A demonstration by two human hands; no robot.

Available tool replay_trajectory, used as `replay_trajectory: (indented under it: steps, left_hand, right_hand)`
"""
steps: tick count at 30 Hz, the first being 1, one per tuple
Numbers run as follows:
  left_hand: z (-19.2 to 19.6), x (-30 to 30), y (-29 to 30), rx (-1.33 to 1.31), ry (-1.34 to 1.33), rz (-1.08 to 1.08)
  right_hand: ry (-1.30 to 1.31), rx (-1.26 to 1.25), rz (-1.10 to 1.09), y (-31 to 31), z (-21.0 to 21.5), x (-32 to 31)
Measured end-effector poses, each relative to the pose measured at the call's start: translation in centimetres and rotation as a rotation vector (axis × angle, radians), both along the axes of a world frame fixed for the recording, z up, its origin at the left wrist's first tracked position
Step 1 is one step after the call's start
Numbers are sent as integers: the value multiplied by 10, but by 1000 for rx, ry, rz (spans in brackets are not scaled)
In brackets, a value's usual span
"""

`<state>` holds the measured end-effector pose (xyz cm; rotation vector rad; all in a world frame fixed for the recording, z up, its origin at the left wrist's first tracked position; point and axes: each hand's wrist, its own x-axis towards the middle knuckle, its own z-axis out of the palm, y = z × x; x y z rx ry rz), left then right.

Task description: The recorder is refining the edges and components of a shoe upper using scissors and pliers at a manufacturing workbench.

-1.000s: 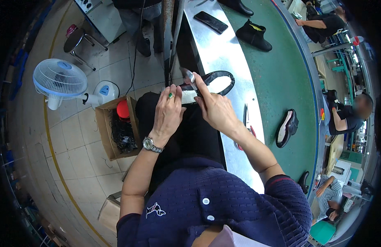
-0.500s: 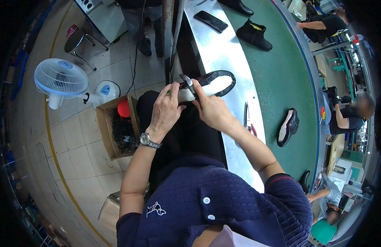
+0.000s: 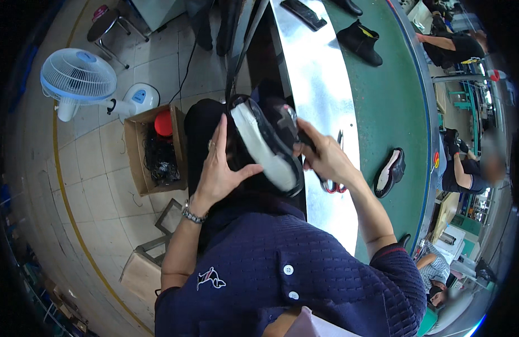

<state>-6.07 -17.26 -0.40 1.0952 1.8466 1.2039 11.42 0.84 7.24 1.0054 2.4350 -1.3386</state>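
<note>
A black shoe (image 3: 277, 170) with a pale, whitish underside turned up lies slanted over my lap, between my hands. My left hand (image 3: 219, 171) is beside it with the fingers stretched out and apart, and the thumb tip reaches the edge of the pale underside. My right hand (image 3: 328, 159) is closed around a hand tool (image 3: 307, 136) with a dark handle. Its shiny metal end is blurred near the shoe's right side, so I cannot tell its exact kind. Close by my right hand, red-handled scissors (image 3: 334, 187) lie on the metal bench edge (image 3: 321, 78).
A green conveyor belt (image 3: 377, 101) runs along the right, carrying a black ankle boot (image 3: 360, 42) and another shoe (image 3: 389, 173). A phone (image 3: 304, 14) lies on the metal edge. Leftward are a cardboard box (image 3: 137, 163), a fan (image 3: 79, 76) and a stool (image 3: 105, 25). Co-workers sit beyond the belt.
The shoe has turned, its pale end now pointing toward me. My left hand has loosened from it and spread its fingers. My right hand has moved right with the tool, off the underside.
</note>
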Motion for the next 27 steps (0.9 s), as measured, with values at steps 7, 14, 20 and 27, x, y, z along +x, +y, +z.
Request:
replay_trajectory:
  steps: [7, 14, 20, 27]
  left_hand:
    - [-8, -31, -34, -89, 184, 272]
    - [-10, -19, -38, -7, 367, 321]
    - [-17, 1, -46, -72, -13, 313]
    - [-12, 14, -45, -66, 392, 115]
  right_hand:
    - [37, 11, 105, -37, -6, -13]
    - [-95, -30, 306, -44, 13, -29]
    - [-316, -56, 465, -48, 36, -58]
    - [-472, 169, 823, -54, 45, -77]
